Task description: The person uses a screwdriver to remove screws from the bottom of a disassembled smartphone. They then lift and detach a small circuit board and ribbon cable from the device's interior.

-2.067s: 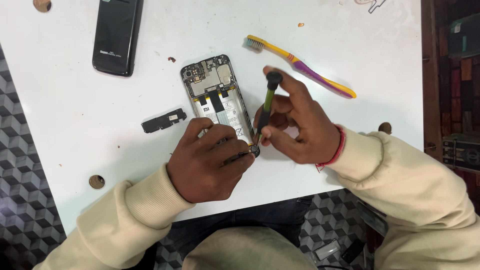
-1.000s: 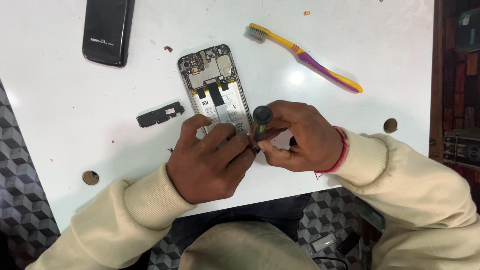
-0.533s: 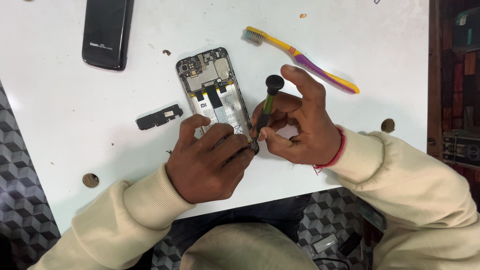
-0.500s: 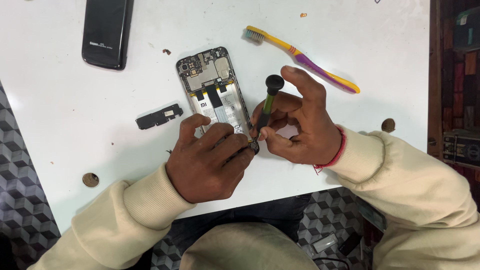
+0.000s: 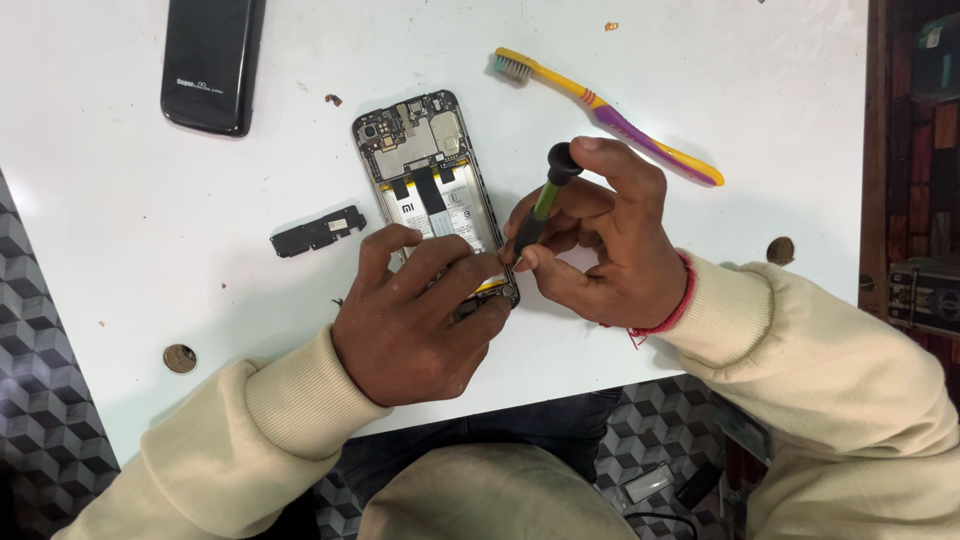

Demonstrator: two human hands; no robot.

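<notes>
An opened phone (image 5: 425,170) lies back-up on the white table (image 5: 120,200), its circuit board and battery exposed. My left hand (image 5: 415,315) rests over the phone's lower end and pins it down, hiding that part. My right hand (image 5: 600,240) grips a small screwdriver (image 5: 545,200) with a green shaft and black cap, index finger on the cap, tip down at the phone's lower right corner, next to my left fingertips.
A black plastic cover piece (image 5: 318,231) lies left of the phone. A black phone back cover (image 5: 212,60) sits at the far left, and a yellow and purple toothbrush (image 5: 610,110) at the far right. The table's near edge runs under my wrists.
The screwdriver stays upright on the phone's lower right corner, as half a second ago; a second ago it leaned toward me. My left hand has not moved.
</notes>
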